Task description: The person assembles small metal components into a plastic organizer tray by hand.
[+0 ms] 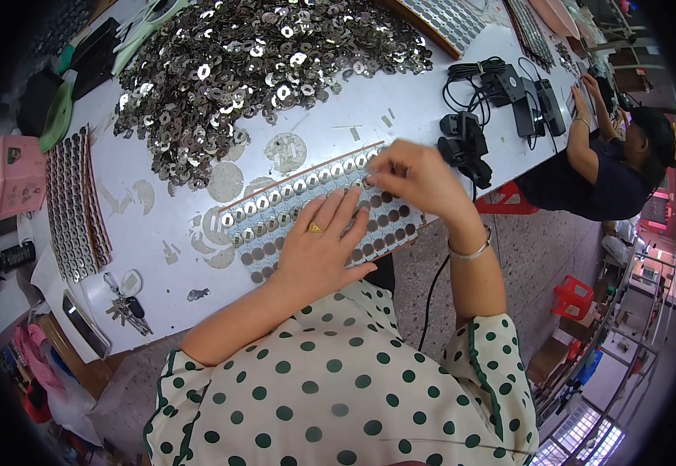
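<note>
**Two hands on a tray of round metal pieces**

We see a long grey tray (pixel 318 203) lying slanted on the white desk (pixel 400 101), close to its near edge. The tray has rows of round pockets: the upper rows hold shiny metal washers, the lower rows look dark. Our left hand (pixel 324 247) lies flat on the lower part of the tray, fingers spread and apart, holding nothing; a gold ring is on one finger. Our right hand (pixel 414 177) rests at the upper right end of the tray, its fingertips drawn together on the pockets; what they pinch is too small to tell.

Behind the tray a big loose heap of washers (pixel 252 70) covers the desk. At the left edge stands a stack of filled trays (pixel 74 206), beside a pink packet (pixel 18 175). A bunch of keys (pixel 124 299) lies near the front. Black cables and adapters (pixel 501 93) lie at the right.
</note>
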### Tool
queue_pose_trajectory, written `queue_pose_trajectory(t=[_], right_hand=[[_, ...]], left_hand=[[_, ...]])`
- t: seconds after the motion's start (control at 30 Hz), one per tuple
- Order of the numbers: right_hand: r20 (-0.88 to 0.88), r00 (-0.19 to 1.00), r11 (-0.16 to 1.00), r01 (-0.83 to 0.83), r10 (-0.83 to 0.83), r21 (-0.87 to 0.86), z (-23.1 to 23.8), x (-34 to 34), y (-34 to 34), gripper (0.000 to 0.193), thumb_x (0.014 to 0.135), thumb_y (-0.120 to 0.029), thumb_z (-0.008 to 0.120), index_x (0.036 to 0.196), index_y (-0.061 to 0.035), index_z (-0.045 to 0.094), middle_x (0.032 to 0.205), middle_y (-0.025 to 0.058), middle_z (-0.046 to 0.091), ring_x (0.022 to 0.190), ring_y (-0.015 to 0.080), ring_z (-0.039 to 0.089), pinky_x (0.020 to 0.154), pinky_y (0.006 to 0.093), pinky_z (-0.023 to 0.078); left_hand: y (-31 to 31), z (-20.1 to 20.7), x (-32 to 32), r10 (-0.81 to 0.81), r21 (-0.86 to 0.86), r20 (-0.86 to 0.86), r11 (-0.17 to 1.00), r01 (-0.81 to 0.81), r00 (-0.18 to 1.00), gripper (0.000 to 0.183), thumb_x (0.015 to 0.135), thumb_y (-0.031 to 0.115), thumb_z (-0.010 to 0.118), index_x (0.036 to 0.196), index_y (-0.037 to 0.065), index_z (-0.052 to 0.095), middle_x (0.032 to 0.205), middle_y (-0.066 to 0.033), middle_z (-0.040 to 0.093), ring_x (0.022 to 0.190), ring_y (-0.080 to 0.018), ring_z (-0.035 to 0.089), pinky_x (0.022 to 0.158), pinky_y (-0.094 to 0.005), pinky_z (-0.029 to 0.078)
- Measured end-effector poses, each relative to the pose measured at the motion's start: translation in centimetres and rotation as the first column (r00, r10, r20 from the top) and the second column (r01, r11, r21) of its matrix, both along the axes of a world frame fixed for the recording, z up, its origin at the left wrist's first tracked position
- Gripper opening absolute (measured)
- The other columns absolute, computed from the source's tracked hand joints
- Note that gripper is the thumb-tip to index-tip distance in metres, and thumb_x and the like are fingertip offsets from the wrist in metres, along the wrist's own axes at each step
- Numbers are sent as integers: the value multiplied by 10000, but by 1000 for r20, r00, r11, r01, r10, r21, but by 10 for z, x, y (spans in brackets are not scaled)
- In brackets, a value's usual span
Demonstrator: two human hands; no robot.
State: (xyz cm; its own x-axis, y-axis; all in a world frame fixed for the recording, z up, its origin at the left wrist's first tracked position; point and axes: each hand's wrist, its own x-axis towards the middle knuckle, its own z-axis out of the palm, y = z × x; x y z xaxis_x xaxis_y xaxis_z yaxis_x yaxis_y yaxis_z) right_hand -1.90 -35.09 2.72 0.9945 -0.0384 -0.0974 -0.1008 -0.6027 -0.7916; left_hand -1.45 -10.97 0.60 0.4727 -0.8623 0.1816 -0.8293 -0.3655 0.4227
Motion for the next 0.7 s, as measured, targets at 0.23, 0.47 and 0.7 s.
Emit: queue_pose_trajectory(t=[0.23, 0.47, 0.7], right_hand=[[415, 886, 931, 307, -205, -197, -18, 91, -2, 222, 857, -139, 747, 1070, -78, 728, 907, 113, 704, 849, 306, 677, 746, 414, 544], [260, 915, 944, 327, -310, -28, -31, 116, 3, 264, 865, -96, 742, 1125, -53, 727, 863, 55, 711, 738, 128, 648, 712, 266, 541], [280, 899, 924, 373, -335, -90, -31, 115, 2, 257, 865, -102, 738, 1117, -54, 725, 857, 52, 687, 740, 128, 634, 709, 283, 536]], left_hand=[[-4, 2, 2, -10, -23, -5, 1000, 10, 1000, 719, 773, 541, 767, 1284, 57, 622, 1515, -171, 479, 1379, -299, 455, 1173, -438, 314], [-3, 0, 1, 8, -17, -10, 1000, -8, 1000, 728, 807, 592, 741, 1294, 60, 641, 1534, -159, 469, 1381, -305, 453, 1159, -459, 332], [-4, 3, 2, 3, -7, -6, 1000, -3, 1000, 727, 796, 562, 745, 1297, 50, 618, 1519, -165, 478, 1382, -294, 446, 1183, -436, 299]])
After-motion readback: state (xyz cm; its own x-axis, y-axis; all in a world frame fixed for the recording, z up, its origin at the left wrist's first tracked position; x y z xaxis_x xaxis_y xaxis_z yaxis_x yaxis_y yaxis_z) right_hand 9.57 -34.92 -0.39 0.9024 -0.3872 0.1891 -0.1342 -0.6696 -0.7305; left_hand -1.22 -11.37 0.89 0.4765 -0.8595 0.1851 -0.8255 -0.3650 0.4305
